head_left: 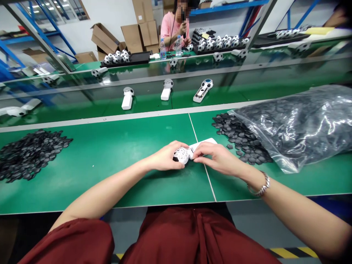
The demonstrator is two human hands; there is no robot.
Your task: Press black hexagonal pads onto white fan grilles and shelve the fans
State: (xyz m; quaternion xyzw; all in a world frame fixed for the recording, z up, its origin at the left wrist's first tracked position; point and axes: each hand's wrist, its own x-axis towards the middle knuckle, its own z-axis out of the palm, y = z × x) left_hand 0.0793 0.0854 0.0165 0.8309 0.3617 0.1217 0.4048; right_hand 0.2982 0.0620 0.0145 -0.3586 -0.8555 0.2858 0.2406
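Note:
A white hand-held toy (200, 144) with a football-shaped head (181, 155) lies across the green table (110, 154) in front of me. My left hand (166, 157) is curled round the ball head. My right hand (217, 157) pinches at the joint between head and white handle, fingers pressed together. Loose black pentagon pieces (236, 134) lie just right of my hands, spilling from a clear plastic bag (299, 123).
A second heap of black pieces (30, 152) lies at the left. Three white football toys (166, 89) sit on the conveyor belt behind. Across it a person in a pink shirt (176, 31) works beside trays of football heads (217, 42).

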